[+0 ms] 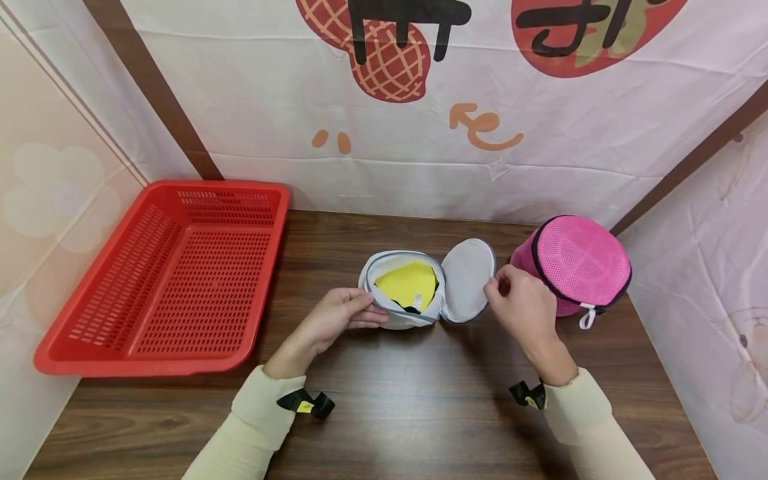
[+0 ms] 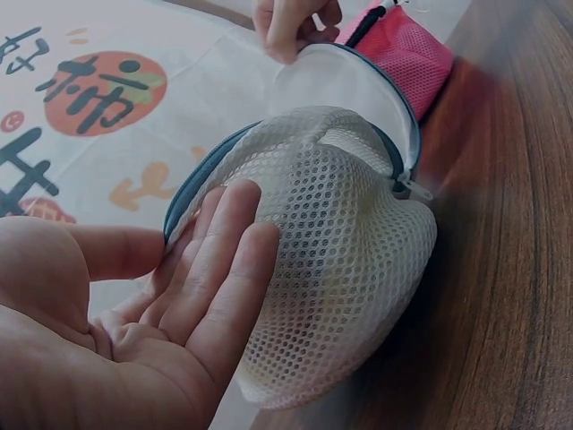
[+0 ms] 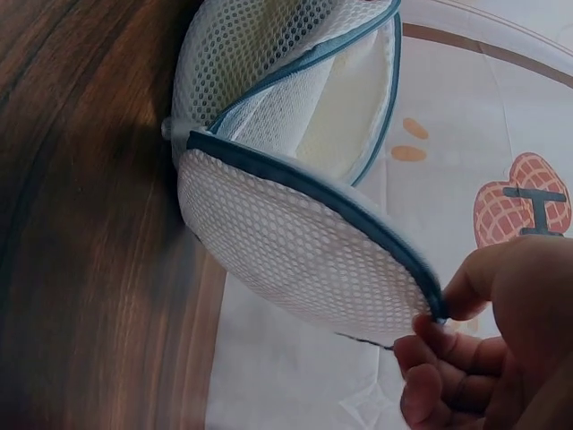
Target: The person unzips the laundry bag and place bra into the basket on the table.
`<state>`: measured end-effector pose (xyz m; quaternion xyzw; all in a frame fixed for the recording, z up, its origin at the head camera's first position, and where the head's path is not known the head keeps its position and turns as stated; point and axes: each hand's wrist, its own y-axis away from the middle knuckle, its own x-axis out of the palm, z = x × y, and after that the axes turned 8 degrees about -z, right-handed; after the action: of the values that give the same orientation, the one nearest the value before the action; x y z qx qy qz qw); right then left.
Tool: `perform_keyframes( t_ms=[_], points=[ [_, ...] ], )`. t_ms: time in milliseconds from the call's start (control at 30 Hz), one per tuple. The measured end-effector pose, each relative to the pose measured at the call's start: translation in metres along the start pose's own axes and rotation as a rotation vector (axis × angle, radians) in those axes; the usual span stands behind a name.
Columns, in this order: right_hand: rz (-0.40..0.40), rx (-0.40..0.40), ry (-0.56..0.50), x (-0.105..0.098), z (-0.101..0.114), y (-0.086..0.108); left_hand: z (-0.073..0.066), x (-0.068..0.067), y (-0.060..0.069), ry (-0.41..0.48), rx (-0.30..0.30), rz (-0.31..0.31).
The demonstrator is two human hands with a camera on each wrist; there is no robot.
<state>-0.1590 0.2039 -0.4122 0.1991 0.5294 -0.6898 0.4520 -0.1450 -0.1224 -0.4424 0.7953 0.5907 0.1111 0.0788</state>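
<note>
A white mesh bag (image 1: 396,320) with a blue-grey zipper edge stands unzipped on the table, a yellow item (image 1: 408,283) with a white tag inside it. My left hand (image 1: 336,317) pinches the bag's left rim between thumb and index finger, the other fingers lying along the mesh (image 2: 331,242). My right hand (image 1: 525,307) pinches the outer edge of the round lid (image 1: 469,280), which is folded out to the right. In the right wrist view, thumb and finger of the right hand (image 3: 501,331) hold the lid's blue edge.
A red plastic basket (image 1: 198,293) with slotted walls stands at the left. Just behind my right hand is a pink mesh bag (image 1: 582,260) with black trim and a white loop. A printed cloth (image 1: 270,100) hangs behind the wooden table (image 1: 396,400).
</note>
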Motion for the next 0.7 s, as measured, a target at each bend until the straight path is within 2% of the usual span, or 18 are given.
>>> perform_keyframes(
  t_ms=[167,400,700],
  points=[
    [0.08,0.042,0.03,-0.004,-0.007,0.004,0.0,0.001,0.001,-0.003,-0.015,0.001],
    [0.195,0.079,0.078,-0.009,-0.019,0.01,-0.001,0.003,0.001,-0.003,-0.003,0.018],
    [0.396,0.127,0.166,-0.008,-0.024,0.014,-0.001,0.004,0.002,0.006,-0.005,0.024]
  ],
)
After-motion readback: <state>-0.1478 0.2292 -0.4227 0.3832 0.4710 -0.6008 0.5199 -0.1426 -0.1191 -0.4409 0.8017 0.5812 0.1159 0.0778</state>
